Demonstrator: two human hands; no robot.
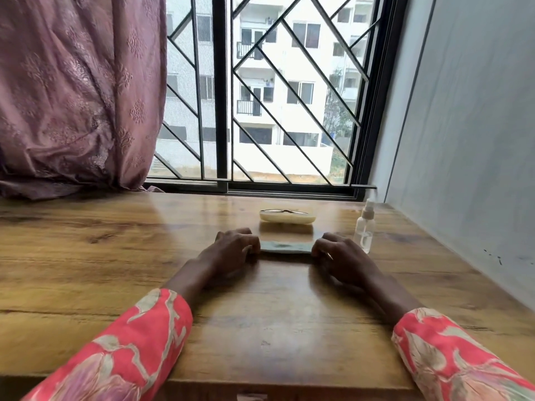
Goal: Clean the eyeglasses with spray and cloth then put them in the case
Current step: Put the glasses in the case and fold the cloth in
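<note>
Centre frame: left hand [236, 250] and right hand [337, 250] are each pinching an end of the folded cloth [285, 246], flat on the table [115, 256]. Soft, light. Just above, glasses [285, 211] are resting on the case [286, 217], seemingly open. Fragile; take by the frame.

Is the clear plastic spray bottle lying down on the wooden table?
No, the clear plastic spray bottle stands upright on the wooden table beside the right hand.

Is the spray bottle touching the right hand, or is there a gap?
Cannot tell. In the head view the spray bottle stands just beyond the right hand, and their outlines meet in the picture, so depth hides any gap.
</note>
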